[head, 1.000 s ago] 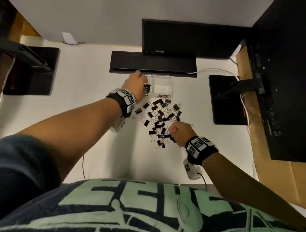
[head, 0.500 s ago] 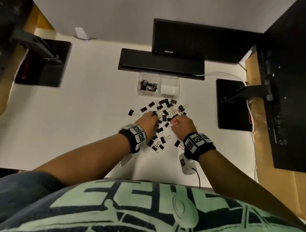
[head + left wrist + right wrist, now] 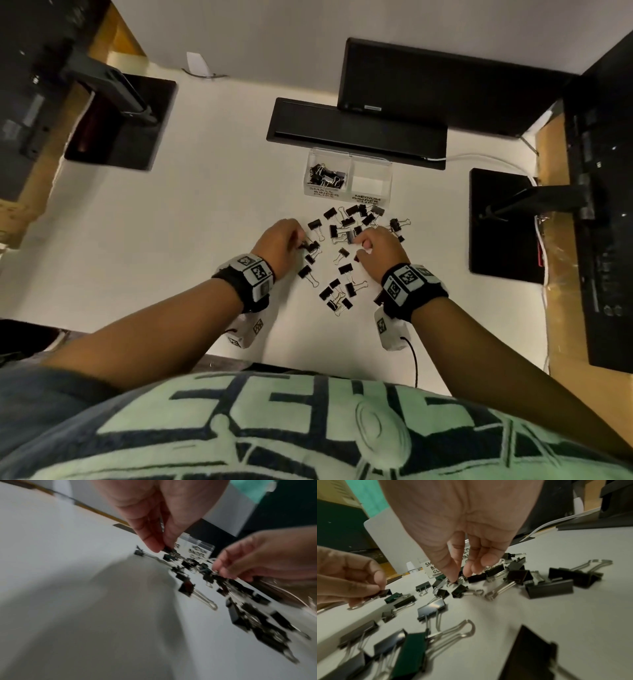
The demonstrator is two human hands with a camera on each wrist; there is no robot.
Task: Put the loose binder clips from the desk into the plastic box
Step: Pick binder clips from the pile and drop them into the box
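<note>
Several loose black binder clips (image 3: 342, 270) lie scattered on the white desk (image 3: 191, 240), in front of the clear two-part plastic box (image 3: 348, 196). The box's left part holds several small clips (image 3: 326, 177); its right part looks empty. At the pile's left edge, my left hand (image 3: 301, 241) pinches a small black clip (image 3: 169, 550) between thumb and finger, low over the desk. My right hand (image 3: 358, 240) is at the middle of the pile. Its thumb and forefinger (image 3: 460, 577) close on a small clip (image 3: 456, 581) that still lies among the others.
A black keyboard (image 3: 356, 133) and a monitor (image 3: 445, 89) stand just behind the box. Black monitor bases sit at the left (image 3: 120, 123) and right (image 3: 503, 222), and a white cable (image 3: 479, 158) runs behind. Larger clips (image 3: 549, 588) lie at the right of the pile.
My left hand has come back from the box to the left side of the pile and pinched a clip. My right hand moved forward into the pile's middle.
</note>
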